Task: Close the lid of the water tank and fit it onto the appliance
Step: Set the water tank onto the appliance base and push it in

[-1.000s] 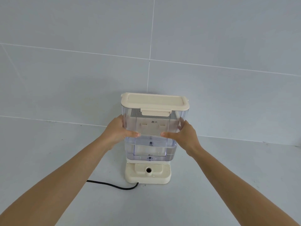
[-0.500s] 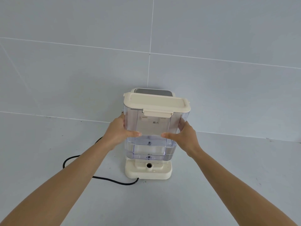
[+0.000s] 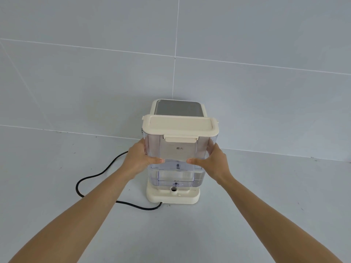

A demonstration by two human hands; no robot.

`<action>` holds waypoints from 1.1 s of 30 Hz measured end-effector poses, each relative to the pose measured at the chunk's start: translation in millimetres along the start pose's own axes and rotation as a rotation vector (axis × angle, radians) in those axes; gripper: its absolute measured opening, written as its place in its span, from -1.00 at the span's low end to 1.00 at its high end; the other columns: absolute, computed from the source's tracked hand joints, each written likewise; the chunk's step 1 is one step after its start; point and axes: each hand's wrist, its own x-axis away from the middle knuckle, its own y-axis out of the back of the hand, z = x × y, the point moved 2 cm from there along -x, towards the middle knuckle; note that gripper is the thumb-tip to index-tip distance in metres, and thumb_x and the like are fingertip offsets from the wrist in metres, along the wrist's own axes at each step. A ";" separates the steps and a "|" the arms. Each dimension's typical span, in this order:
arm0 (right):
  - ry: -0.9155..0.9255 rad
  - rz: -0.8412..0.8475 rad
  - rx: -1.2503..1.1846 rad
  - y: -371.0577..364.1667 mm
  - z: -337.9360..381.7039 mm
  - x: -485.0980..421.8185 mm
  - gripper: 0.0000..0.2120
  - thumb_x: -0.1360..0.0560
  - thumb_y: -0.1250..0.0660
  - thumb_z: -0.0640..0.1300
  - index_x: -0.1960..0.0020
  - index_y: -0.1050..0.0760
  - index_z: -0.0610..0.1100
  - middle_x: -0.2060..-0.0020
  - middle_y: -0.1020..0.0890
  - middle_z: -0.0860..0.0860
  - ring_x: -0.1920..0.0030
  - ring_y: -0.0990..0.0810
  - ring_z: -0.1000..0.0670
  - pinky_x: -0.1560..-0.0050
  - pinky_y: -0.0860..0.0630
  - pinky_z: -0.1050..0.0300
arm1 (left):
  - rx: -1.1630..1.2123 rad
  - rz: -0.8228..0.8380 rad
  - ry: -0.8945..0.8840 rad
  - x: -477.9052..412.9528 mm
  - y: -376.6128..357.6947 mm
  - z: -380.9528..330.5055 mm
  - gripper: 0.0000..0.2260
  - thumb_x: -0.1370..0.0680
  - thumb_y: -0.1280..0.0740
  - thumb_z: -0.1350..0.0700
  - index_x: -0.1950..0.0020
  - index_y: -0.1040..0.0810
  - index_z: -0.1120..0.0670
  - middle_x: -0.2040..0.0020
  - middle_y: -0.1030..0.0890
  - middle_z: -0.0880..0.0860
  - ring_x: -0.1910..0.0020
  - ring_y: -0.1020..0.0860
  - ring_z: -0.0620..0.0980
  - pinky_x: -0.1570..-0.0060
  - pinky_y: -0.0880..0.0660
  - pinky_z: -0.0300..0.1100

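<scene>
A clear plastic water tank [image 3: 177,168] with a cream lid [image 3: 180,125] shut on top stands upright just above the cream base [image 3: 172,198] of the appliance [image 3: 178,108]. Its bottom sits almost on the base, close in front of the appliance's tall body. The lid's front latch is folded down. My left hand [image 3: 140,161] grips the tank's left side and my right hand [image 3: 210,162] grips its right side, thumbs across the front wall. A round port shows in the base under the tank.
A black power cord [image 3: 98,179] loops over the grey floor left of the appliance and runs to its base. A grey tiled wall [image 3: 247,92] rises right behind the appliance.
Both hands have lowered the tank toward the base. The grey top of the appliance now shows behind the lid, and more of the cord is in view.
</scene>
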 end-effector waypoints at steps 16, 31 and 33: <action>-0.029 0.015 0.003 -8.0 -12.8 5.8 -0.15 -0.14 -0.56 0.04 -0.34 -0.28 -0.06 -0.21 -0.54 0.02 -0.15 -0.50 -0.04 0.00 -0.41 0.18 | 0.000 0.014 0.018 5.5 -5.3 11.7 -0.27 -0.04 -0.52 0.00 -0.19 -0.45 0.08 -0.19 -0.57 0.04 -0.20 -0.49 0.01 -0.25 -0.41 -0.03; -0.039 0.015 0.000 -14.0 -21.9 8.1 -0.16 -0.15 -0.56 0.03 -0.34 -0.27 -0.05 -0.17 -0.54 0.02 -0.06 -0.49 0.00 0.06 -0.38 0.19 | -0.015 -0.015 0.022 5.8 -10.6 23.9 -0.42 -0.22 -0.54 0.22 -0.21 -0.45 0.09 -0.18 -0.57 0.05 -0.07 -0.51 -0.02 -0.01 -0.42 -0.22; -0.045 0.011 -0.003 -15.2 -23.9 8.3 -0.17 -0.15 -0.56 0.02 -0.33 -0.28 -0.05 -0.18 -0.54 0.02 -0.14 -0.50 -0.04 0.03 -0.39 0.18 | -0.004 -0.025 0.015 5.5 -11.6 25.6 -0.49 -0.24 -0.53 0.25 -0.14 -0.47 0.03 -0.15 -0.58 0.03 -0.12 -0.52 0.02 -0.06 -0.41 -0.20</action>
